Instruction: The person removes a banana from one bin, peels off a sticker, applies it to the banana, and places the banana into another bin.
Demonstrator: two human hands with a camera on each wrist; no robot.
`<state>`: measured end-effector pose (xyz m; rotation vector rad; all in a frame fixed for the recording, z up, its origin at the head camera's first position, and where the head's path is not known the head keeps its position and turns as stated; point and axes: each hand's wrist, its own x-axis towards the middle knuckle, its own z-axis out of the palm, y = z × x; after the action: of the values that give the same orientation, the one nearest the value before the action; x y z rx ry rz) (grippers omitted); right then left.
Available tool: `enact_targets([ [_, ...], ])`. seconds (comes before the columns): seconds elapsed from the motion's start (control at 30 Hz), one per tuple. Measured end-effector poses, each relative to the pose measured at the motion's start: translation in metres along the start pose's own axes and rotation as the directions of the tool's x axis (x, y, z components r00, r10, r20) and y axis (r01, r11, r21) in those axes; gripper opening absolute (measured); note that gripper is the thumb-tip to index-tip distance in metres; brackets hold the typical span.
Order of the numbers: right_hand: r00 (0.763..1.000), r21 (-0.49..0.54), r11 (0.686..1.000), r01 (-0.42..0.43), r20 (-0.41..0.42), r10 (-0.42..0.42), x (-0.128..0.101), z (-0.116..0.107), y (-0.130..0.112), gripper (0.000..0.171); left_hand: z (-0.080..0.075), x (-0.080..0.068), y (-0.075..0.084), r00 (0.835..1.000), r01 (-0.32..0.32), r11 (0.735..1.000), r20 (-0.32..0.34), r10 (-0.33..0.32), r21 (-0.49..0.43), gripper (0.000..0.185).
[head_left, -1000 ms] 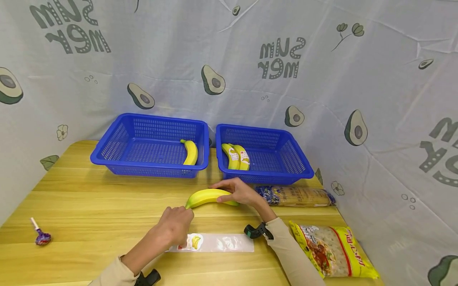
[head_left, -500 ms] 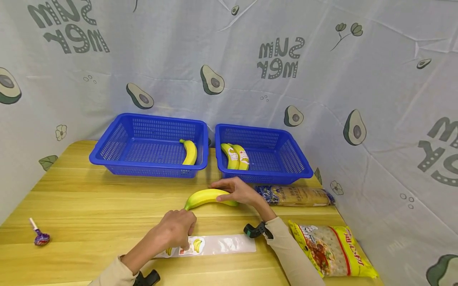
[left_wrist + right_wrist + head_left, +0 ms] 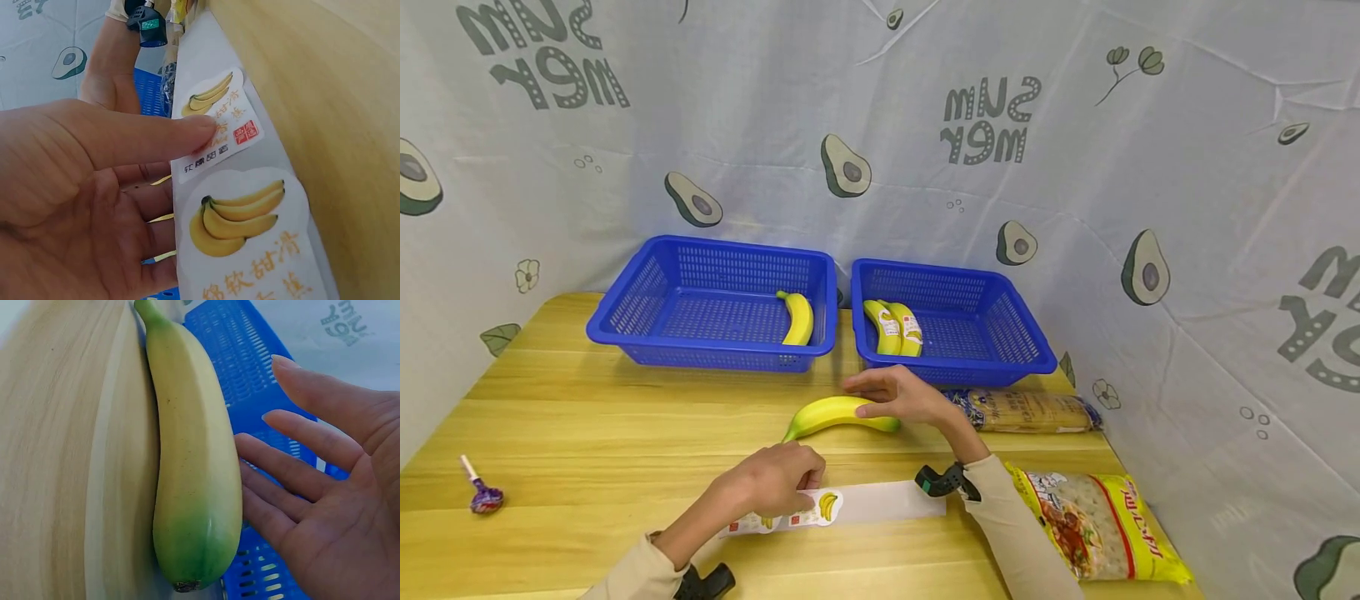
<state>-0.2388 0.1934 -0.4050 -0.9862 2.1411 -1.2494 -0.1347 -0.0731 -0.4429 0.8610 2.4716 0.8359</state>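
Since a moment ago the long white sticker strip printed with little bananas (image 3: pixel 842 508) has slid a bit to the right along the table, and the left hand (image 3: pixel 775 483) has gone with it; the right hand (image 3: pixel 902 398) has lifted its palm somewhat off the loose yellow banana with a green tip (image 3: pixel 838 413), which has hardly shifted. That banana lies on its side on the pale wooden table (image 3: pixel 595 433), just in front of the two baskets, stem pointing left. The right hand's fingers are straight and spread, lightly touching the fruit's right half rather than curling round it; the wrist view shows the open palm beside the banana (image 3: pixel 194 481). The left hand presses on the strip near its left end, fingers loosely bent, and up close the thumb (image 3: pixel 150 137) lies flat on one banana sticker (image 3: pixel 215 125), with another sticker (image 3: pixel 244 212) just below it. The strip lies flat on the table, nearer me than the banana and apart from it.

Behind, the left blue plastic mesh basket (image 3: pixel 647 300) holds one bare banana (image 3: pixel 797 318), and the right blue mesh basket (image 3: pixel 1000 329) holds two labelled bananas (image 3: pixel 895 327). Right of the hands lie a long packet of noodles (image 3: pixel 1030 410) and a yellow bag of snacks (image 3: pixel 1097 521). Far left, a purple-wrapped lollipop (image 3: pixel 484 493) rests on the wood
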Motion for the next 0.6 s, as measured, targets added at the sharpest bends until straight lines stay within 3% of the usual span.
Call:
enact_targets([
  [0.1, 1.0, 0.0, 1.0, 0.01, -0.009, -0.01, -0.001, 0.0, -0.003, 0.048, -0.011, -0.009, 0.021, 1.0, 0.001, 0.999, -0.013, -0.002, -0.042, 0.031],
  [0.23, 0.999, 0.01, 0.999, 0.034, -0.042, -0.033, -0.004, -0.001, -0.006, 0.046, -0.018, -0.012, 0.034, 0.999, -0.019, 0.998, -0.03, 0.017, -0.066, 0.029],
  [0.4, 0.994, 0.044, 0.995, 0.092, -0.055, -0.089, -0.006, -0.004, -0.011, 0.046, -0.02, -0.012, 0.032, 0.997, -0.07, 0.989, -0.044, 0.064, -0.131, 0.023],
  [0.6, 0.994, 0.064, 0.992, 0.113, -0.013, -0.112, -0.007, -0.003, -0.021, 0.041, -0.023, -0.01, 0.028, 0.991, -0.127, 0.962, -0.069, 0.113, -0.242, 0.019],
])
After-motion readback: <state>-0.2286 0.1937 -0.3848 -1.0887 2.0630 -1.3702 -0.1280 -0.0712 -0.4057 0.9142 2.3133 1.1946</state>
